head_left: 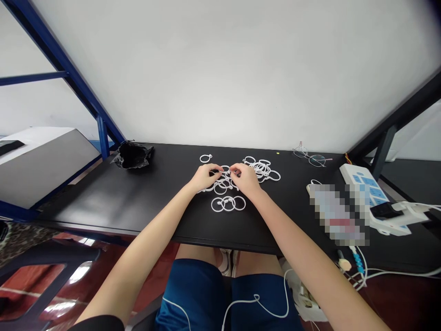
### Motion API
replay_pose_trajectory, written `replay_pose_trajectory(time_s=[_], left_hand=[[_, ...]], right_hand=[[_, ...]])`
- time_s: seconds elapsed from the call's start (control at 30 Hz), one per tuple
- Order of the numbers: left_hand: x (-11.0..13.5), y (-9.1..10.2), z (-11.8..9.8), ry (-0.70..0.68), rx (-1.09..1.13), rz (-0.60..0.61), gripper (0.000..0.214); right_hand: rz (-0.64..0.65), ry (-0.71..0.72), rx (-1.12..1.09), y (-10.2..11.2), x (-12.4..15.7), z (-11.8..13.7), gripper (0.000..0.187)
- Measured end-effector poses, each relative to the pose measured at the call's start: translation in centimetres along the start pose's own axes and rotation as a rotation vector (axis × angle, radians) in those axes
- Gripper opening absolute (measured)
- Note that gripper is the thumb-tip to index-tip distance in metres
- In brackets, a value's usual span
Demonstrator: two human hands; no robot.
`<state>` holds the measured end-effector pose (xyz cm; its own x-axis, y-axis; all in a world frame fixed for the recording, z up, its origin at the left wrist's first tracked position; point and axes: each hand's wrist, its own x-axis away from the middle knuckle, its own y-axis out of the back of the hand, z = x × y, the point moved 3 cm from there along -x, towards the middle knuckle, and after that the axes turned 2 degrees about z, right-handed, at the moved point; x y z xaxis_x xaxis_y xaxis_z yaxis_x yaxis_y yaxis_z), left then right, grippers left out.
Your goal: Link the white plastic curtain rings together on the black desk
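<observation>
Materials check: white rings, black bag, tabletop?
White rings: probably plastic, smooth; uniform white all round, though coated metal isn't ruled out.
Black bag: likely thin plastic film, somewhat glossy; crumpled edges and bright highlights on the creases.
Tabletop: smooth black satin surface, shown by a soft sheen at left; laminate or painted metal, can't tell.

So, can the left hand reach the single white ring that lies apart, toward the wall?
Probably yes: the single ring lies just beyond the left hand, and I see nothing standing between them.
</observation>
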<state>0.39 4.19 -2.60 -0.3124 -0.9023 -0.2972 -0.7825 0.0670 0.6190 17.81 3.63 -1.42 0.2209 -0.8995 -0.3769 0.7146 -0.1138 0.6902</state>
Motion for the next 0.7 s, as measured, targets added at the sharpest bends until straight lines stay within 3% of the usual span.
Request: replay_pose_trajectory(time_s=[0.13, 0.33, 0.7], left_hand=[[0.00, -0.12, 0.14, -0.004, -0.032, 0.081, 0.023], [-0.05, -0.12, 0.15, -0.009, -0.033, 0.073, 0.024], [0.04, -0.15, -0.07, -0.005, -0.064, 0.072, 0.023]], right_hand=[[0.034, 0.019, -0.077, -0.44, 0.09, -0.03, 0.012], [0.059, 0.023, -0.124, -0.57, 0.19, 0.10, 0.011], [-0.005, 0.008, -0.139, -0.36, 0.02, -0.11, 0.012]])
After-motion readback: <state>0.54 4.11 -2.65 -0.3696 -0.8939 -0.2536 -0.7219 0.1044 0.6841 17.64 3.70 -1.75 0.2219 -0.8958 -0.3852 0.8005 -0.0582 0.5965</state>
